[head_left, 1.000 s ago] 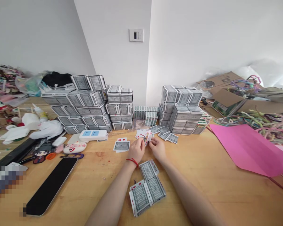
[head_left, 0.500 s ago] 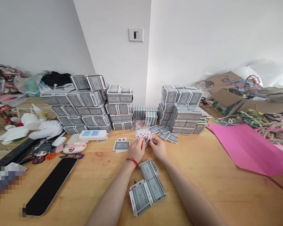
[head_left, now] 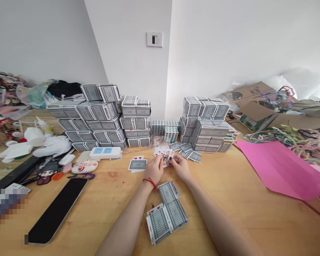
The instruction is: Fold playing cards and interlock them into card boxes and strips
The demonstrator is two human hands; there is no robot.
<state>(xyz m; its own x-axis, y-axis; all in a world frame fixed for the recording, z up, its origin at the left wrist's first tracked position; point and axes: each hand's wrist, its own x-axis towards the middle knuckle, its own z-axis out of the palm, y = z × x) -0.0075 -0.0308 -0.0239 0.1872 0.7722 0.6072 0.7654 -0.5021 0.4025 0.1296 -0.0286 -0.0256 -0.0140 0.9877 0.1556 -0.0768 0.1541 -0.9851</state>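
Observation:
My left hand (head_left: 154,170), with a red string at the wrist, is closed round a fan of face-up playing cards (head_left: 164,153) held over the wooden table (head_left: 229,199). My right hand (head_left: 180,166) pinches the right side of the same fan. Below my forearms lie several face-down card piles (head_left: 166,211) with grey patterned backs. A small face-down pile (head_left: 137,164) sits left of my left hand, with a red-pipped card (head_left: 138,157) peeking from behind it. A few loose face-down cards (head_left: 188,151) lie just beyond my right hand.
Stacks of boxed card decks (head_left: 98,117) and more boxed decks (head_left: 205,124) line the wall. A phone (head_left: 57,209), a white power strip (head_left: 106,153), white gloves (head_left: 53,145) and clutter lie left. Pink paper (head_left: 280,167), cardboard boxes (head_left: 258,110) and coloured pipe cleaners (head_left: 296,138) lie right.
Both hands stay at the fan; my right fingers have shifted slightly along the cards, and a court card now shows at the front.

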